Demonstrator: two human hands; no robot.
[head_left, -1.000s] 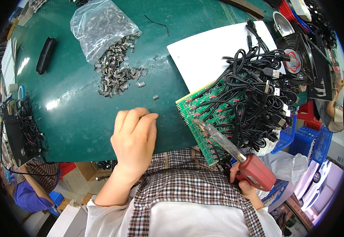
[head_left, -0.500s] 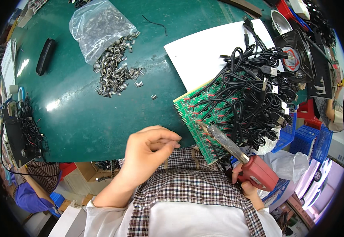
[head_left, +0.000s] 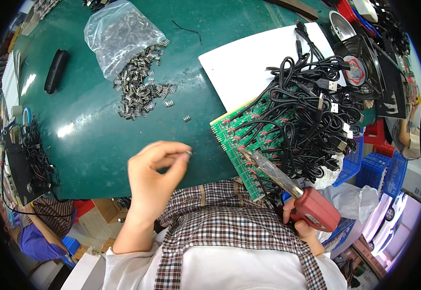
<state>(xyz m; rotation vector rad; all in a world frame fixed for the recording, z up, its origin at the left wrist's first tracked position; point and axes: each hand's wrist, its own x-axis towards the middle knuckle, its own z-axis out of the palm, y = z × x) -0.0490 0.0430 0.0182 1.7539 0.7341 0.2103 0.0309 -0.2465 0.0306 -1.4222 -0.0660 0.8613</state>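
My left hand (head_left: pixel 152 179) is raised over the near edge of the green table (head_left: pixel 89 140), and its thumb and fingertips pinch a small metal part (head_left: pixel 189 152). My right hand (head_left: pixel 298 223) grips the red handle of a soldering gun (head_left: pixel 317 209). The gun's long tip rests on a green circuit board (head_left: pixel 242 145) at the table's near right. A tangle of black cables (head_left: pixel 307 116) with plugs covers most of that board.
A pile of small metal parts (head_left: pixel 140 94) spills from a clear plastic bag (head_left: pixel 121 34) at the far middle. A white sheet (head_left: pixel 254 63) lies under the cables. A black fan (head_left: pixel 360 63) stands far right, a black pouch (head_left: pixel 56 71) far left, blue crates (head_left: pixel 379 169) lower right.
My left hand has lifted off the table, drawn back toward my body, then shifted right with a small part pinched in its fingers. The soldering gun has stayed on the board.
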